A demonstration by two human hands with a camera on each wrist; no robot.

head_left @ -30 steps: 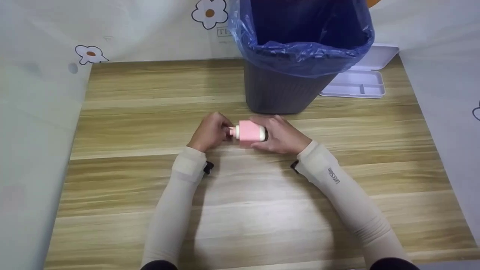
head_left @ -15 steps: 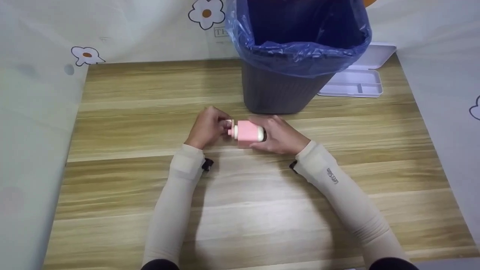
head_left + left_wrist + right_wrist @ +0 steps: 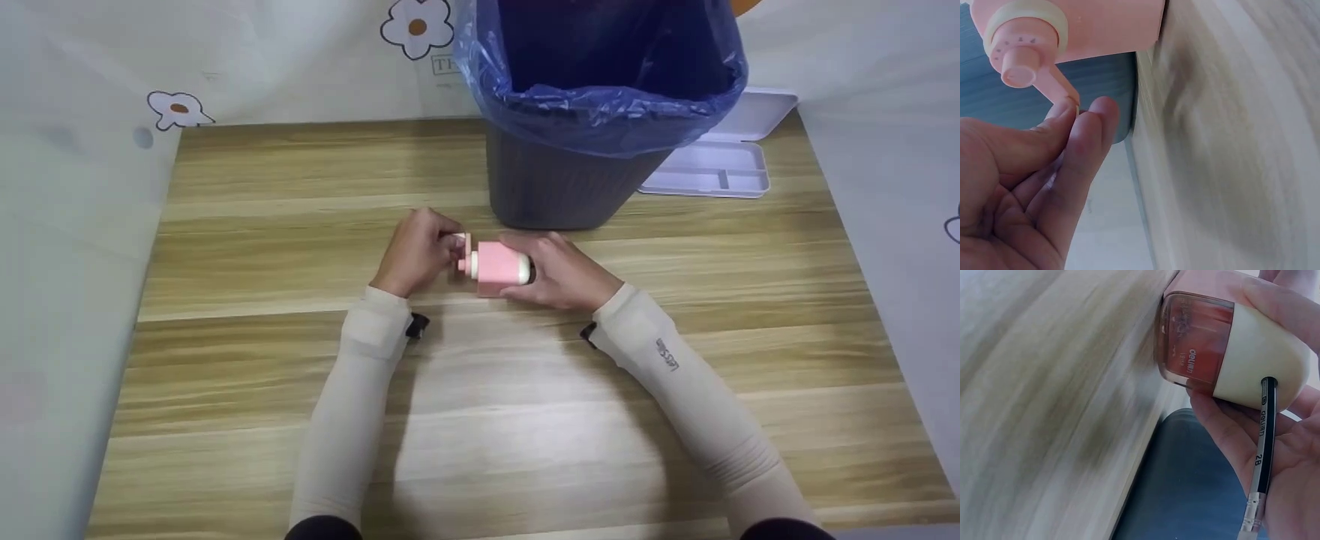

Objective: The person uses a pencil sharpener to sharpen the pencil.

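A pink and cream crank pencil sharpener [image 3: 499,264] stands on the wooden table between the hands. My right hand [image 3: 559,270] grips its body, thumb and fingers on opposite sides. A black and silver 2B pencil [image 3: 1265,439] sticks out of the hole in its cream face [image 3: 1258,354] in the right wrist view. Beside that face is a clear shavings drawer [image 3: 1196,340]. My left hand [image 3: 420,251] pinches the end of the pink crank handle [image 3: 1055,84] between thumb and fingers. In the left wrist view the round dial [image 3: 1019,64] shows at the crank's hub.
Just behind the hands stands a dark grey waste bin [image 3: 559,187] lined with a blue bag [image 3: 600,120]. An open pale lilac pencil case [image 3: 709,169] lies at the back right. Flower-printed white sheeting [image 3: 300,60] borders the table [image 3: 300,375].
My left hand has moved slightly up and away with the crank handle, which now points toward the back. My right hand and the sharpener stay in place.
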